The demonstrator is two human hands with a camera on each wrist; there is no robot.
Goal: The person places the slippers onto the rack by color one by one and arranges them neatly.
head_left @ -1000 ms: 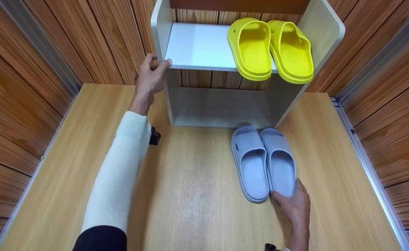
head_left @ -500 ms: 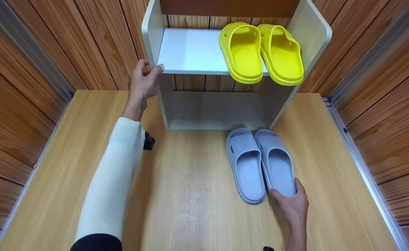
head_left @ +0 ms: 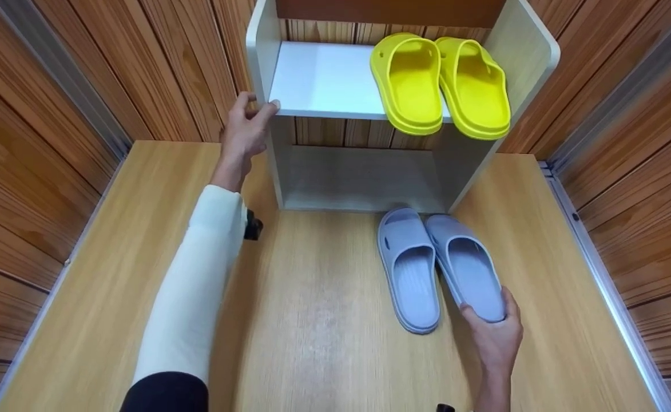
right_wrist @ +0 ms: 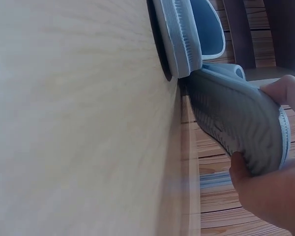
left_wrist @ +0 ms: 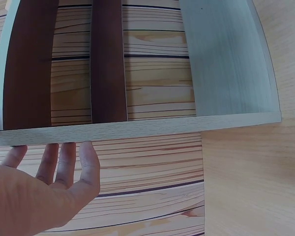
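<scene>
My left hand (head_left: 242, 134) grips the left side panel of a small shoe rack (head_left: 364, 177), thumb on the upper shelf's front edge. In the left wrist view several fingertips touch the panel's outer face (left_wrist: 152, 127). My right hand (head_left: 498, 340) pinches the heel of the right grey-blue slide slipper (head_left: 475, 274). That heel is raised, and its ridged sole (right_wrist: 236, 115) shows in the right wrist view. Beside it the left grey-blue slipper (head_left: 415, 280) lies flat on the wooden floor, toe toward the rack. The two slippers are close at the toes and apart at the heels.
A pair of yellow clogs, the left clog (head_left: 415, 91) beside the right clog (head_left: 478, 91), stands on the right half of the rack's white upper shelf (head_left: 329, 74). Wood-panelled walls close in both sides, with a metal rail (head_left: 598, 263) along the right floor edge.
My right hand has swung the right slipper's heel to the right and up, away from the left slipper. The left hand keeps its place on the rack; the view shifts slightly.
</scene>
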